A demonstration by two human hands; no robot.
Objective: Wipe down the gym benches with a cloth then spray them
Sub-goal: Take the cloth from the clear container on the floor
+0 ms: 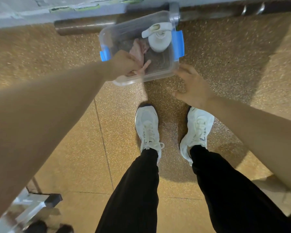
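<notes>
My left hand [124, 64] is down inside the clear plastic box [158, 76] on the floor [57, 47]. Its fingers are curled on the near end of the pink cloth [139, 48], with one finger sticking out straight. My right hand [193, 84] grasps nothing: its loose fingers rest against the box's near right corner.

The cloth lies crumpled in the middle of the box, just beside the white spray bottle [159, 42], which stands at the far right end. I think the step is getting the cloth out for wiping. To do it well I should lift straight up and keep the right hand steadying the corner, because the box is light, smooth-walled and likely to slide on the speckled rubbery floor. The cloth is soft and limp, so it may drag against the round bottle and tip it. The blue clips [178, 42] hang open on the box's ends.
</notes>
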